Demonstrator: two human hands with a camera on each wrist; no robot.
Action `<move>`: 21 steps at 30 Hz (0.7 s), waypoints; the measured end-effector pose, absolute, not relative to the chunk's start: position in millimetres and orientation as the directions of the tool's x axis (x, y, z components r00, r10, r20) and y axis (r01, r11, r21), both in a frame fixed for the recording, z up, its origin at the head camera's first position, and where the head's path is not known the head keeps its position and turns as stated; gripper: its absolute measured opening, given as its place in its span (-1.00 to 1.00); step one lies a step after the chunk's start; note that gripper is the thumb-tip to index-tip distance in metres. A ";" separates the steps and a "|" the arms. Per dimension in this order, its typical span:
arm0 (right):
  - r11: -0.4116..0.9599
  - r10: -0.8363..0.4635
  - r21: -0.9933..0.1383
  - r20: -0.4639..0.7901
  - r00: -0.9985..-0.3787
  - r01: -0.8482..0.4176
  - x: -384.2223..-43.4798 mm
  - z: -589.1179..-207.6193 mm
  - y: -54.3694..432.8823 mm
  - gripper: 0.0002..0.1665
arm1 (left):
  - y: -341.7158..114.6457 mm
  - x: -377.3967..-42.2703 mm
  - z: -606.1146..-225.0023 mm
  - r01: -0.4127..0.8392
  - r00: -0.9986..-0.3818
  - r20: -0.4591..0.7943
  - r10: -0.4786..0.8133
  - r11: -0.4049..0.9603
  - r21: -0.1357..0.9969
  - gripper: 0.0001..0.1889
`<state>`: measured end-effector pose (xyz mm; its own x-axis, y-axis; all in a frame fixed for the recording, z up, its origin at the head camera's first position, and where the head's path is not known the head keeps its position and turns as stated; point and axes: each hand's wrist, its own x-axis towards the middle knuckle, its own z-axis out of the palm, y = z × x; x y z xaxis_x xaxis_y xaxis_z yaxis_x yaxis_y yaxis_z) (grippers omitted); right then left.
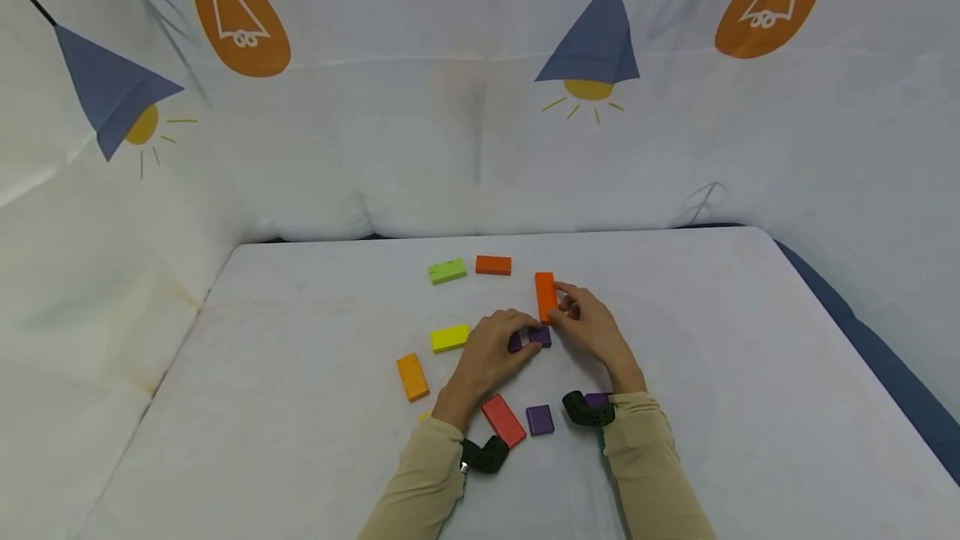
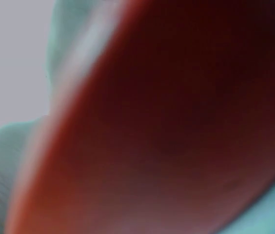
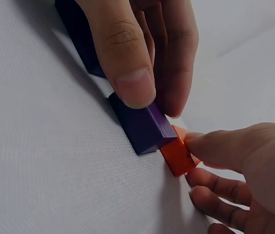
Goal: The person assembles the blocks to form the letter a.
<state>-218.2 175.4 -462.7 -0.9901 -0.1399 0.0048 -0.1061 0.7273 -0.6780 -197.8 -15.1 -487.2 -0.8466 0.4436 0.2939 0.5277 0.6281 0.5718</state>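
Observation:
My left hand (image 1: pixel 495 348) pinches a small purple block (image 1: pixel 540 337) between thumb and fingers. The right wrist view shows the left thumb (image 3: pixel 135 87) on top of this purple block (image 3: pixel 145 126), with a second purple block (image 3: pixel 79 36) behind it. My right hand (image 1: pixel 596 327) holds a bright orange block (image 1: pixel 546 297) at its right side with thumb and fingertips. The near end of the orange block (image 3: pixel 178 157) meets or nearly meets the purple block's end. A blurred dark red shape (image 2: pixel 166 112) fills most of the left wrist view; I cannot tell what it is.
Behind the hands lie a green block (image 1: pixel 447 271) and an orange-red block (image 1: pixel 493 265). Left are a yellow block (image 1: pixel 449 338) and an amber block (image 1: pixel 412 377). A red block (image 1: pixel 504 421) and a purple block (image 1: pixel 540 420) lie between the forearms. Another purple block (image 1: pixel 597 398) is partly hidden.

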 end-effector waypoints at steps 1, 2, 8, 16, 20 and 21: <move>0.725 -0.143 -0.680 0.012 -0.990 -0.113 -218.1 -462.6 174.8 -0.40 | -15.1 -197.6 -487.1 0.528 -0.846 0.297 0.442 0.627 0.572 -0.69; 0.722 -0.146 -0.682 0.021 -0.989 -0.121 -218.1 -462.6 174.1 -0.40 | -15.2 -197.4 -487.0 0.529 -0.846 0.299 0.441 0.627 0.572 -0.69; 0.718 -0.152 -0.682 0.041 -0.988 -0.138 -217.9 -463.3 171.5 -0.42 | -15.3 -197.4 -487.5 0.528 -0.847 0.301 0.438 0.624 0.576 -0.72; 0.720 -0.156 -0.678 0.051 -0.986 -0.149 -218.0 -464.8 169.5 -0.43 | -15.4 -197.5 -486.9 0.512 -0.855 0.285 0.433 0.626 0.588 -0.71; 0.723 -0.156 -0.675 0.053 -0.986 -0.151 -217.9 -464.6 168.2 -0.42 | -16.0 -197.8 -486.7 0.510 -0.856 0.287 0.429 0.620 0.596 -0.71; 0.721 -0.156 -0.677 0.052 -0.986 -0.150 -218.0 -464.4 167.7 -0.42 | -16.3 -197.8 -486.5 0.511 -0.856 0.290 0.427 0.618 0.598 -0.71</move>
